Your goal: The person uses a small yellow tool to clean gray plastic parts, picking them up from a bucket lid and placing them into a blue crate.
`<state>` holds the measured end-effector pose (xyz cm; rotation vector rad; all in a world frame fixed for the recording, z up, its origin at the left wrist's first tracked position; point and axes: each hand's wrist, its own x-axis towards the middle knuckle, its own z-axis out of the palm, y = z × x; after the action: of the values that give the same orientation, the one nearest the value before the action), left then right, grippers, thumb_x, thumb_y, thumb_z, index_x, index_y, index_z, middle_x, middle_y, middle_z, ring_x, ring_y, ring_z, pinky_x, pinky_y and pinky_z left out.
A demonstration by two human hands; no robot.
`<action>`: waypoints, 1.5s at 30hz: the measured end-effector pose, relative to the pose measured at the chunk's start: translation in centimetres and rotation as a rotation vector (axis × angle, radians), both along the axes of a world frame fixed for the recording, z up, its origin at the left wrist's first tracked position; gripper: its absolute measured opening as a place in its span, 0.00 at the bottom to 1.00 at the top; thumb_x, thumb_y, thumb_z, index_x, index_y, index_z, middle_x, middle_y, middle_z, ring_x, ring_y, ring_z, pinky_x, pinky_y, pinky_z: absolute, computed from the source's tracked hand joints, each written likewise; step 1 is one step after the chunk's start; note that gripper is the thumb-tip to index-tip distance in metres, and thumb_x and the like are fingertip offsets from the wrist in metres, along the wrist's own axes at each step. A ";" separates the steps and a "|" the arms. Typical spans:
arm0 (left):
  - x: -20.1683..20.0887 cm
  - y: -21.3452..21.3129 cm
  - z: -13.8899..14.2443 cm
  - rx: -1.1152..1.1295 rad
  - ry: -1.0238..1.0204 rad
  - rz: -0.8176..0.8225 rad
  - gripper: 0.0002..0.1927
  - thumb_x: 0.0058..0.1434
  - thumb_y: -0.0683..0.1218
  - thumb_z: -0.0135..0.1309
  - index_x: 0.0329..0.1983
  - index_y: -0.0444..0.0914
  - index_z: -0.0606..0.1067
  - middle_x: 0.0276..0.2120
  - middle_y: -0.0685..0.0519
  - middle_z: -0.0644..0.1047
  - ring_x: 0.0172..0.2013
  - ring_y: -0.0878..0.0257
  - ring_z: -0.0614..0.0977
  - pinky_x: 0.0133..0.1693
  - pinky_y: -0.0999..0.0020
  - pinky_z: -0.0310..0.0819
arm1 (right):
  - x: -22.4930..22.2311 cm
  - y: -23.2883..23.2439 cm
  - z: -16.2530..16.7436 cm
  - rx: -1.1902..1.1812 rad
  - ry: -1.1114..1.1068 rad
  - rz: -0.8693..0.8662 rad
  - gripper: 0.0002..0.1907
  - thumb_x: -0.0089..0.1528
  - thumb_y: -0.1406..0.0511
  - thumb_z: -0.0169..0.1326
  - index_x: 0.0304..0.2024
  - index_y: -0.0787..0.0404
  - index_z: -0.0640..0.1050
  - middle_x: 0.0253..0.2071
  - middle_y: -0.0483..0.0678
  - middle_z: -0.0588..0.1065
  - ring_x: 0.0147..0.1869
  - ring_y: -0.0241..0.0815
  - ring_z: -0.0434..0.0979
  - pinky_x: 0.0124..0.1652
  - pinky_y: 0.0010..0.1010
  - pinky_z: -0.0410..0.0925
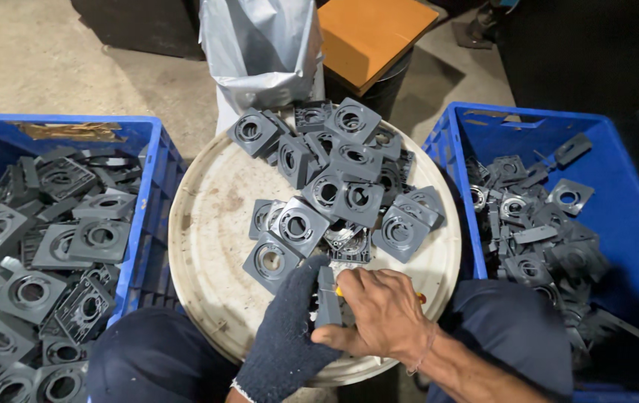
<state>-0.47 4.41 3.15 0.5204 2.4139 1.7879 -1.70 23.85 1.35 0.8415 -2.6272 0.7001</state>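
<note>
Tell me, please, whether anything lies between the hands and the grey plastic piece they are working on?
Nothing visible does: the gloved left hand already grips the grey plastic piece, and the bare right hand rests against it. The heap of pieces lies farther up the round tray.

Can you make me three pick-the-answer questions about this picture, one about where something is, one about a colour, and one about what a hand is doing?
1. Where is the pile of grey parts nearest the hands?
A. on the round white lid
B. on the orange board
C. in the plastic bag

2. What colour are the two crates?
A. red
B. blue
C. green

3. What is the left hand doing?
A. lying flat and empty
B. reaching into a crate
C. gripping a grey part

Answers: 1 A, the pile sits on the round white lid. 2 B, the left crate and the right crate are blue. 3 C, the gloved left hand grips a grey part beside the bare right hand.
</note>
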 end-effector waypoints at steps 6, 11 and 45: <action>-0.1 -0.1 1.1 0.060 -0.168 0.050 0.48 0.44 0.46 0.65 0.70 0.38 0.61 0.57 0.43 0.74 0.58 0.51 0.80 0.57 0.59 0.76 | 0.5 -0.1 -2.0 -0.049 -0.112 0.022 0.35 0.70 0.36 0.42 0.28 0.57 0.70 0.21 0.47 0.71 0.24 0.47 0.75 0.29 0.41 0.69; -0.2 -0.1 1.2 0.049 0.033 -0.002 0.47 0.48 0.47 0.67 0.70 0.35 0.60 0.61 0.40 0.71 0.62 0.49 0.77 0.61 0.57 0.72 | 0.2 0.2 -0.9 -0.110 0.009 0.010 0.38 0.64 0.33 0.44 0.31 0.60 0.71 0.21 0.48 0.69 0.23 0.46 0.74 0.27 0.40 0.68; -1.8 -0.3 2.8 0.395 -0.711 0.409 0.35 0.59 0.50 0.49 0.70 0.35 0.66 0.44 0.43 0.84 0.39 0.58 0.85 0.32 0.61 0.85 | -2.4 2.0 1.6 -0.122 -0.390 -0.081 0.23 0.71 0.51 0.39 0.53 0.62 0.72 0.41 0.58 0.77 0.36 0.58 0.80 0.36 0.47 0.71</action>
<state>-2.25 4.13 5.92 -0.5561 1.7554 2.1221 -4.10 25.88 2.98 0.6094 -2.8958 1.0850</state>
